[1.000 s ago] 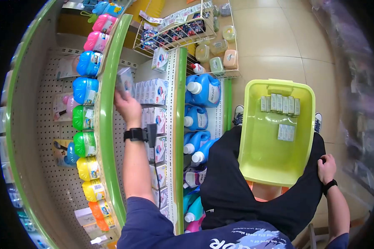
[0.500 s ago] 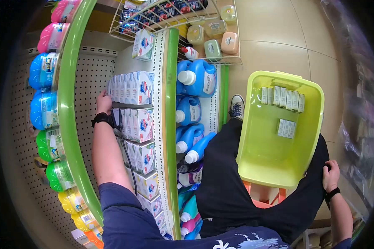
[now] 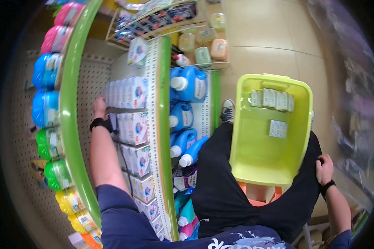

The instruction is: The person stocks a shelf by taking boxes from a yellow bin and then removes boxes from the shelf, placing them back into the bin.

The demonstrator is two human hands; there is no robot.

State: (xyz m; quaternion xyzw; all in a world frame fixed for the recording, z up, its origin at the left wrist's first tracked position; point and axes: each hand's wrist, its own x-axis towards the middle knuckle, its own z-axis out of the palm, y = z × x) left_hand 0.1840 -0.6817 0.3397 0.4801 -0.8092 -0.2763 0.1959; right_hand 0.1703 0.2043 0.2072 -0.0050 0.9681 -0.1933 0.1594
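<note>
My left hand [image 3: 99,108] reaches over the shelf to the back end of a row of white soap boxes [image 3: 128,92]. It is beside or touching the rearmost box; its fingers are mostly hidden and blurred. More rows of boxed soap [image 3: 131,128] stand below it, and a single soap box [image 3: 137,52] stands farther along. My right hand [image 3: 325,169] rests at my knee with its fingers curled in, and I see nothing in it. Between my legs is a yellow-green tub [image 3: 259,176], holding several small boxes [image 3: 274,99] in a row and a smaller group [image 3: 277,128].
Blue detergent bottles [image 3: 193,83] line the lower shelf. A green shelf edge [image 3: 165,124] runs between them and the soap. Colourful tubs [image 3: 45,108] hang over the left side. A wire basket [image 3: 153,20] with packets is at the top, and an orange stool [image 3: 259,202] is under the tub.
The whole view has shifted slightly, with the tub and shelf goods now a little further left. My left hand stays at the back of the soap row, and my right hand stays at my knee.
</note>
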